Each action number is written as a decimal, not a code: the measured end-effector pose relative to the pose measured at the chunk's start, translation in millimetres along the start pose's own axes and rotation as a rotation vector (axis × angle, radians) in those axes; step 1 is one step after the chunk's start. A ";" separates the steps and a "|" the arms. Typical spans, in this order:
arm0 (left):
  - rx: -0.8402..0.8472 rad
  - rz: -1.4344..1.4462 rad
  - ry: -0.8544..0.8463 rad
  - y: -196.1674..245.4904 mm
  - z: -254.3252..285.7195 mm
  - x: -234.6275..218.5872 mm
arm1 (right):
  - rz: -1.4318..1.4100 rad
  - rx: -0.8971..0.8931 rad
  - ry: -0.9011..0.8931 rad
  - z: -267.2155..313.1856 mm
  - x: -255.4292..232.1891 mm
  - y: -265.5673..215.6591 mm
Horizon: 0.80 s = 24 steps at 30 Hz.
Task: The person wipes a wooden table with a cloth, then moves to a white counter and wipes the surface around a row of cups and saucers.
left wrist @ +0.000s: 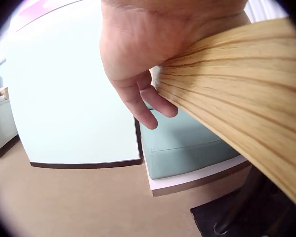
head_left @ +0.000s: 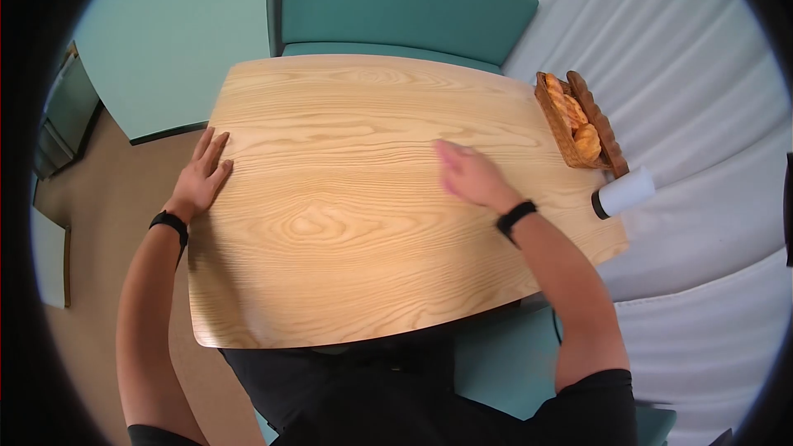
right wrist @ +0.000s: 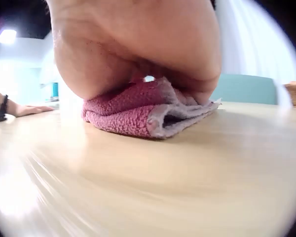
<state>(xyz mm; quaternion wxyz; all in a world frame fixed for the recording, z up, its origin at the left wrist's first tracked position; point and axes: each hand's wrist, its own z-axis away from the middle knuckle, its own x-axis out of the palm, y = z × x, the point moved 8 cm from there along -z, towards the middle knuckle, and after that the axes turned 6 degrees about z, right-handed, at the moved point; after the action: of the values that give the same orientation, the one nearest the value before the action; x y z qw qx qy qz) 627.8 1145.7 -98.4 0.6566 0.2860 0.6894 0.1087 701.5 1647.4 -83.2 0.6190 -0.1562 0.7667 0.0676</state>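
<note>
A pink, folded terry cloth (right wrist: 123,116) lies flat on the wooden table (head_left: 355,198), bunched under my right hand (head_left: 475,177). That hand grips it from above, thumb and fingers around its folds, and is slightly blurred in the head view. Only a sliver of pink shows there, since the hand covers most of the cloth. At the table's left edge rests my left hand (head_left: 198,182), its fingers spread over the top. The left wrist view shows two fingers (left wrist: 143,111) of it hanging past the table's rim.
A wicker basket (head_left: 564,136) of bread stands at the table's far right, with a long brown loaf (head_left: 599,124) along its side. Near it is a white cylinder with a black end (head_left: 624,192). A green bench (head_left: 396,0) backs the table; a white curtain (head_left: 702,99) hangs at right.
</note>
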 end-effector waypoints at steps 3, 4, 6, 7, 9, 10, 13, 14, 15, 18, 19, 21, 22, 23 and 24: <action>0.011 -0.014 0.008 0.5 -0.5 -0.1 | -0.059 0.446 -0.169 71.9 -29.8 120.4; 0.007 -0.013 0.005 0.9 -0.4 -0.5 | -0.041 0.515 -0.123 102.4 -36.0 155.6; 0.006 -0.011 0.002 1.7 -0.7 0.0 | 0.055 0.695 -0.109 162.3 -39.3 224.4; 0.007 -0.010 0.003 1.6 -0.8 -0.1 | 0.104 0.743 -0.101 189.0 -39.8 251.1; 0.015 -0.019 0.013 0.1 -1.1 -0.3 | 0.160 0.823 -0.089 222.5 -48.6 276.5; 0.022 -0.029 0.021 -0.4 -1.3 0.3 | 0.164 0.855 -0.086 229.2 -51.8 279.9; 0.004 0.018 0.010 -1.7 -0.3 -1.2 | 0.224 0.851 -0.120 219.9 -47.0 286.0; -0.006 0.049 -0.001 -0.5 0.2 -0.3 | 0.208 0.854 -0.124 215.5 -43.0 287.6; 0.009 0.014 0.010 0.1 -0.2 -0.9 | 0.132 0.883 -0.133 202.7 -44.7 273.0; 0.006 -0.026 0.000 -2.5 -1.8 0.6 | 0.106 0.755 -0.153 147.0 -29.2 255.4; -0.016 -0.008 -0.014 0.2 -0.8 0.2 | 0.138 0.664 -0.100 123.1 -22.4 244.8; -0.056 0.029 -0.041 4.1 1.2 -1.7 | -0.026 0.677 -0.209 64.4 -21.7 178.9; -0.049 0.018 -0.032 2.5 1.3 -2.5 | 0.015 0.557 -0.190 33.3 -16.9 147.8; -0.041 0.007 -0.023 0.8 0.5 -1.3 | 0.057 0.438 -0.168 5.3 -9.7 118.4; -0.033 -0.004 -0.014 -0.2 -0.1 -0.8 | 0.059 0.281 -0.121 -21.9 0.7 84.9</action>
<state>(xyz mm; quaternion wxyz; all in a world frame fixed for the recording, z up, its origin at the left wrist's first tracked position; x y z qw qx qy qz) 627.7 1145.1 -97.8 0.6660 0.2745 0.6837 0.1166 653.6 1720.7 -86.6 0.6774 -0.0411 0.7343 -0.0132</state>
